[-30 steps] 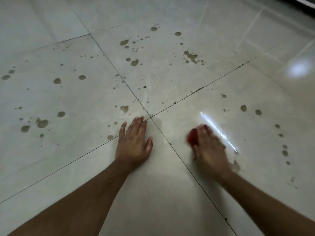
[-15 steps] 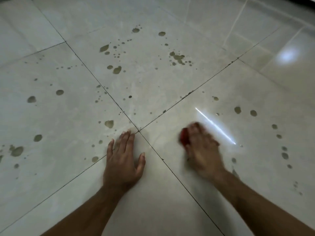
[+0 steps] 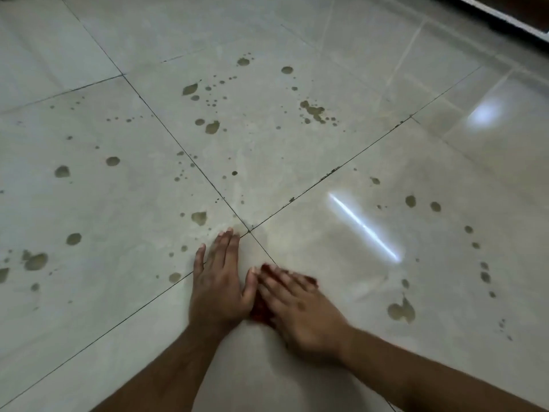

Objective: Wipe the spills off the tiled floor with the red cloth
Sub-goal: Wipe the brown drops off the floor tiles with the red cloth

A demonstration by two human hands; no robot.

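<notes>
Red cloth (image 3: 260,310) under flat right hand (image 3: 300,307), spotted tiled floor (image 3: 297,150), no writing

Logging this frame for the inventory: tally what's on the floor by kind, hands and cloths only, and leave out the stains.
Hands: 2, left hand flat on the tiled floor, right hand pressing the cloth
Red cloth: 1, mostly hidden under the right hand
Total: 3

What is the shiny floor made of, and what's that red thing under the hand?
The floor looks like glazed ceramic or polished stone tile: pale, glossy, mirroring a light, with dark grout lines. The red thing seems to be soft cloth, bunched under the right hand; it is too blurred and covered to tell the fabric.
</notes>
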